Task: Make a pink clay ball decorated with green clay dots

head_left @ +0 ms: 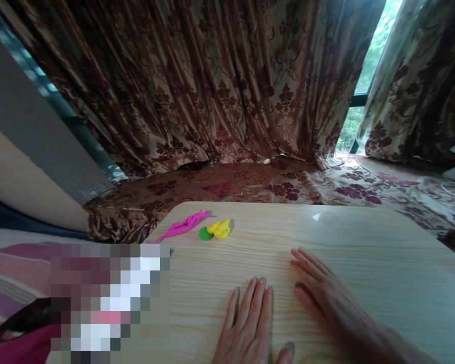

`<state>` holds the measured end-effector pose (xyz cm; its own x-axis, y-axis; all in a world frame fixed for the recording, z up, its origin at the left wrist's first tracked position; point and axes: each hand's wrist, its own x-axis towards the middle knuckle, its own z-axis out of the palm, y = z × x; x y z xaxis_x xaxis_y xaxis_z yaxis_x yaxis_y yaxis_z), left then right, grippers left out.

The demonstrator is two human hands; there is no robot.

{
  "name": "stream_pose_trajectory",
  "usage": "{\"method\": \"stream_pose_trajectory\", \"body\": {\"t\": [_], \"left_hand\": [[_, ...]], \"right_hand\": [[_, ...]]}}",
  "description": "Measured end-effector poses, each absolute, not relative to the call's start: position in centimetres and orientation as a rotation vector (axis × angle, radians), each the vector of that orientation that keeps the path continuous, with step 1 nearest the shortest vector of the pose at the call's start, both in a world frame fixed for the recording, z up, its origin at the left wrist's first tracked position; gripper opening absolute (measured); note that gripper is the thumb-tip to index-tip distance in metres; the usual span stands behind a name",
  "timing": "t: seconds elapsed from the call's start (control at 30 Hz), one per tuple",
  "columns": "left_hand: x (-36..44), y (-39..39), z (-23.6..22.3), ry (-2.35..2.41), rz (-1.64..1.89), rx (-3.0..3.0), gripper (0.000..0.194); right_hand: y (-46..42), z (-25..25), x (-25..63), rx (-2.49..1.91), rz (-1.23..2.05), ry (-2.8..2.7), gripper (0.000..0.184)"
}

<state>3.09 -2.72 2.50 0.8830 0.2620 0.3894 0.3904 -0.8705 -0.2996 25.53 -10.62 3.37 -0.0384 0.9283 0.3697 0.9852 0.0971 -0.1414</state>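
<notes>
Head view: the left hand (244, 333) lies palm down on the pale worktop (265, 237), fingers straight and slightly spread, thumb wide; the right hand (322, 290) reaches in beside it, fingers stretched out close together, thumb set a little apart; beyond the left hand, well apart from both, a yellow lump (221, 229) touches a green disc (205, 233); a pink strip (185, 225) lies just left of them, near the far left corner; behind hangs a flowered curtain (231, 86)

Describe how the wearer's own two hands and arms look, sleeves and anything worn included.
The left hand and right hand are bare, with no gloves or rings visible. The right forearm shows no sleeve; the left forearm is out of frame.
</notes>
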Motion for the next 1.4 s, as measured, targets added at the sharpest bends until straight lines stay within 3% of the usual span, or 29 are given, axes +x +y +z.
{"method": "stream_pose_trajectory", "body": {"t": [0.1,0.27,0.4,0.57,0.7,0.83,1.03,1.17,1.27,1.4], "left_hand": [[2.9,-2.8,2.5,-0.501,-0.456,-2.714,0.071],[2.6,-2.7,2.0,-0.534,-0.457,-2.754,0.07],[2.8,-2.8,2.0,-0.537,-0.493,-2.737,0.068],[3.0,-3.0,2.6,-0.54,-0.52,-2.717,0.07],[3.0,-2.6,2.5,-0.485,-0.554,-2.703,0.07],[3.1,-2.5,2.1,-0.494,-0.544,-2.684,0.067],[3.2,-2.9,2.6,-0.497,-0.508,-2.675,0.067],[3.2,-2.9,2.6,-0.492,-0.515,-2.661,0.066],[3.3,-2.8,2.4,-0.49,-0.528,-2.659,0.065],[3.3,-2.9,2.5,-0.49,-0.547,-2.667,0.065]], "right_hand": [[-8.4,3.9,27.2,-1.937,-0.254,-1.958,0.042],[-14.2,1.4,27.5,-1.885,-0.33,-1.952,0.054],[-14.6,0.8,23.8,-1.541,-0.407,-2.134,0.059],[-8.8,3.8,24.2,-1.779,-0.184,-1.957,0.05],[-12.1,3.6,27.1,-1.948,-0.174,-1.918,0.048],[-16.1,2.3,25.2,-1.79,-0.184,-2.053,0.054],[-10.0,4.7,24.6,-1.883,-0.15,-1.93,0.049],[-12.3,4.6,27.5,-1.983,-0.149,-1.917,0.049],[-16.0,3.1,26.2,-1.838,-0.223,-2.166,0.061],[-14.1,3.4,22.3,-1.656,-0.25,-2.215,0.058]]}}
